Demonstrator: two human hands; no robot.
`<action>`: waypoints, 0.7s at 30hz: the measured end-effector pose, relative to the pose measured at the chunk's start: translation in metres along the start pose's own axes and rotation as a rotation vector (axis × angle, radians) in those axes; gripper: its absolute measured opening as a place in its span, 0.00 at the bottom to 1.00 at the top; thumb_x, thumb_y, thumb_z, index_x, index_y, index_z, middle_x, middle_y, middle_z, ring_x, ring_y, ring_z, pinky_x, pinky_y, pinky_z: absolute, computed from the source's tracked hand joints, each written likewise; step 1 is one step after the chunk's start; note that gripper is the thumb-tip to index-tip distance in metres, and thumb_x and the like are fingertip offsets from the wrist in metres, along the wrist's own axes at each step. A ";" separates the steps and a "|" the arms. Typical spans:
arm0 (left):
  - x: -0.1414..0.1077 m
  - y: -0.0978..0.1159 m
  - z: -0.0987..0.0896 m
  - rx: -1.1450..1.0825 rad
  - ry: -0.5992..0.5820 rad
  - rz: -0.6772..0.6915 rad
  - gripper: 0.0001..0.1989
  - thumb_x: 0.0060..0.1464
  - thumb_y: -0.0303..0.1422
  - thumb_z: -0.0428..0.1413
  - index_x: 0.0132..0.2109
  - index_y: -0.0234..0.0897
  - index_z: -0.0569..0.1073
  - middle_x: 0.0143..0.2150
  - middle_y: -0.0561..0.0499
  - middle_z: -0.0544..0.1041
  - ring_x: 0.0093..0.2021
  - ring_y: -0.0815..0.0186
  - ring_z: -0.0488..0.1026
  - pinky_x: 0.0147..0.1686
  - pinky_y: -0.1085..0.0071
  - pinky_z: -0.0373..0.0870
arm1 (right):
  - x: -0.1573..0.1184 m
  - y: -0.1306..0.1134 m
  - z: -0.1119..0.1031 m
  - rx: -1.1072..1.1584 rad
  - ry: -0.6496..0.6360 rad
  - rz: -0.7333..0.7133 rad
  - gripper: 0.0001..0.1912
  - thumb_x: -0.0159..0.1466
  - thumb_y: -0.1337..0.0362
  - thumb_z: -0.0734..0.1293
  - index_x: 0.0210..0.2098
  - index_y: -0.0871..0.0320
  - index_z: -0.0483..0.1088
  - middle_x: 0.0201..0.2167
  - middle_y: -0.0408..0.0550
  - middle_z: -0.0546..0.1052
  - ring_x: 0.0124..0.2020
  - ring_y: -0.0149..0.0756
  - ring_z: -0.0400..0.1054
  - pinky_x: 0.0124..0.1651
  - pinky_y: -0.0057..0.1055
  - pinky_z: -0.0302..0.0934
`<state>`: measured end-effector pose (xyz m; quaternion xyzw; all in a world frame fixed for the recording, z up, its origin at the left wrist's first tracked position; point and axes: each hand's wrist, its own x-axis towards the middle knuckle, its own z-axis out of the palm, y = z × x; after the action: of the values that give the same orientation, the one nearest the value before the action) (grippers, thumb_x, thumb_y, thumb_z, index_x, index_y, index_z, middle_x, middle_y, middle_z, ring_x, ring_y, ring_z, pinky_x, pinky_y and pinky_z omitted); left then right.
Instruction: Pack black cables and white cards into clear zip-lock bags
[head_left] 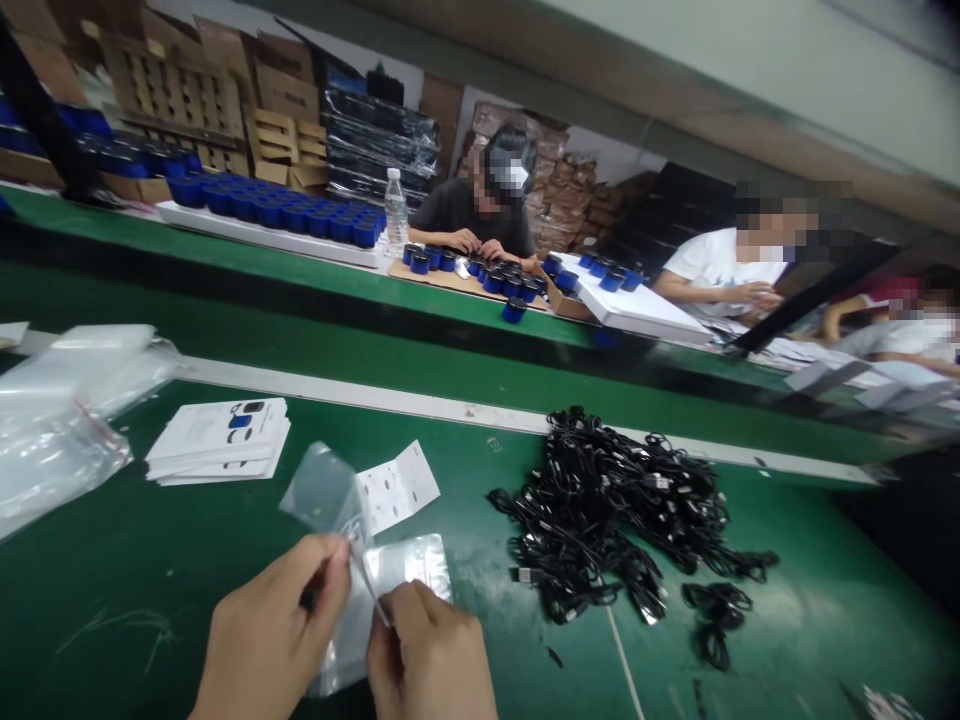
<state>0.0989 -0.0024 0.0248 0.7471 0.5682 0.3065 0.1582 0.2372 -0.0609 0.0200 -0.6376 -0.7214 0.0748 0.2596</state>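
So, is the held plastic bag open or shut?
Cannot tell: the left hand and right hand pinch the top of the clear plastic bag, hiding its mouth.

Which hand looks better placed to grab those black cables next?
Probably the right hand: it sits nearer the pile of black cables; the left hand, also at the clear bag, is farther.

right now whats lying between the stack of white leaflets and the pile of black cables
The head view shows a clear plastic bag and a white printed card on the green belt there.
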 end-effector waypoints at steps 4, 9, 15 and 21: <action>0.002 0.000 -0.001 -0.053 -0.022 -0.066 0.12 0.55 0.43 0.48 0.31 0.44 0.70 0.21 0.57 0.75 0.21 0.67 0.73 0.22 0.76 0.65 | 0.003 -0.004 0.000 0.028 0.001 0.100 0.05 0.53 0.72 0.61 0.25 0.55 0.65 0.20 0.45 0.73 0.17 0.37 0.68 0.20 0.30 0.46; -0.005 0.006 0.001 -0.109 -0.043 0.054 0.12 0.56 0.42 0.49 0.31 0.43 0.72 0.27 0.54 0.77 0.26 0.66 0.74 0.30 0.74 0.66 | 0.009 -0.005 -0.008 0.178 -0.028 0.198 0.06 0.57 0.70 0.59 0.25 0.55 0.62 0.18 0.44 0.72 0.18 0.35 0.68 0.21 0.29 0.46; -0.009 0.001 0.007 -0.075 -0.054 0.054 0.10 0.57 0.41 0.49 0.32 0.43 0.71 0.25 0.56 0.75 0.25 0.67 0.73 0.27 0.76 0.66 | 0.009 -0.005 -0.016 0.095 -0.177 0.160 0.03 0.52 0.71 0.63 0.25 0.56 0.65 0.19 0.45 0.74 0.19 0.38 0.68 0.21 0.30 0.44; -0.015 -0.009 0.013 -0.135 -0.072 0.293 0.09 0.57 0.40 0.51 0.33 0.45 0.74 0.27 0.55 0.76 0.28 0.68 0.75 0.31 0.79 0.68 | 0.014 0.002 -0.034 0.476 -0.177 0.248 0.07 0.61 0.69 0.59 0.32 0.57 0.69 0.22 0.44 0.75 0.23 0.34 0.70 0.25 0.25 0.57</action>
<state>0.0978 -0.0126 0.0048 0.8203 0.4251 0.3366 0.1818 0.2547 -0.0552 0.0522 -0.6329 -0.6200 0.3287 0.3269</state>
